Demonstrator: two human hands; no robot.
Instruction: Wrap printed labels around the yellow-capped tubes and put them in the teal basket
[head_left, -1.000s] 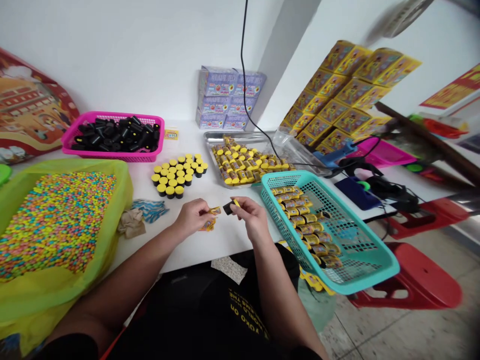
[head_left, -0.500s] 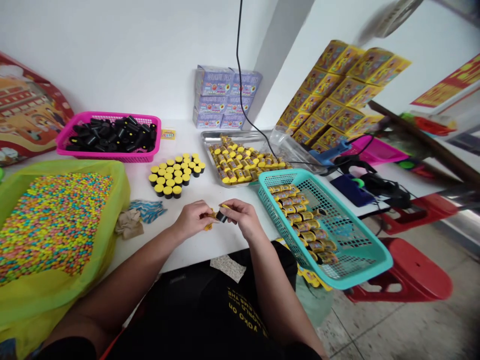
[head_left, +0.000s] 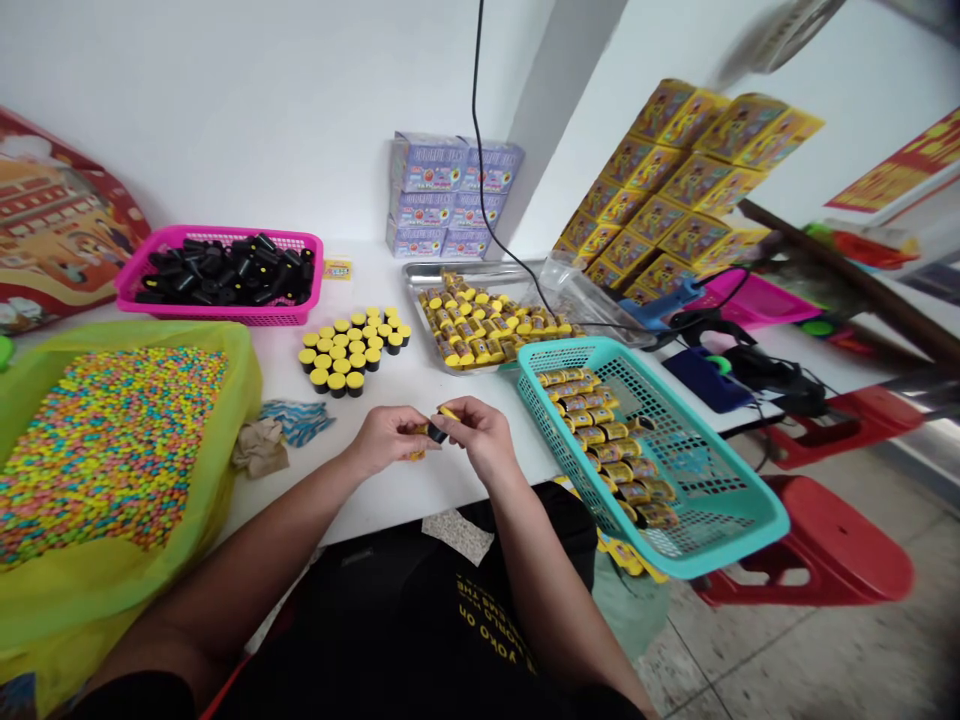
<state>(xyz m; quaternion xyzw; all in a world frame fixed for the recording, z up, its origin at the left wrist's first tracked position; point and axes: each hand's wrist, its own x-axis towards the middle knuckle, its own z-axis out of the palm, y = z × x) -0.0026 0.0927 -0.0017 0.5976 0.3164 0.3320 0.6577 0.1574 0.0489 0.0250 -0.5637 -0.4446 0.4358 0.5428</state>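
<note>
Between the fingers of my right hand (head_left: pixel 484 437) is a small black canister (head_left: pixel 437 432) with a yellow lid, held tilted. My left hand (head_left: pixel 385 438) pinches a yellow label (head_left: pixel 415 456), which meets the canister's side; my fingers hide most of it. Just beyond my hands, several upright black canisters with yellow lids (head_left: pixel 337 362) stand grouped on the white table (head_left: pixel 360 500). To the right, a teal basket (head_left: pixel 720 535) holds rows of canisters wrapped in yellow labels (head_left: pixel 615 450).
A metal tray (head_left: pixel 457 368) of labelled canisters lies behind. At left are a pink basket (head_left: pixel 217 317) of black canisters, a yellow-lined tub (head_left: pixel 244 370) of colourful candies and a striped cloth (head_left: pixel 300 422). Purple boxes (head_left: pixel 427 165) and yellow boxes (head_left: pixel 675 180) are stacked behind; a cable (head_left: pixel 475 100) hangs down.
My right hand has brought the canister slightly left, against the label in my left hand. The things on the table have stayed put.
</note>
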